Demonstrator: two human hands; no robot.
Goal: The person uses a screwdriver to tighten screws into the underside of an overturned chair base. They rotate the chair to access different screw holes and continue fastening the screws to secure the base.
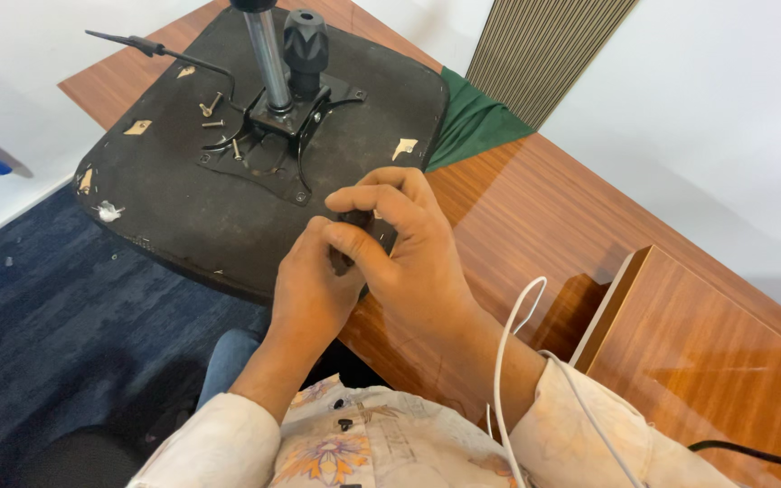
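Note:
An upturned black chair seat lies on a wooden desk, its metal mounting plate, chrome post and black knob facing up. Loose screws rest on the seat beside the plate. My left hand and my right hand meet over the seat's near edge, both closed around a small dark part that is mostly hidden by my fingers.
A thin black lever sticks out from the plate to the left. Green cloth lies under the seat's far corner. A wooden box edge rises at right. White cable hangs by my right wrist. Blue carpet lies below.

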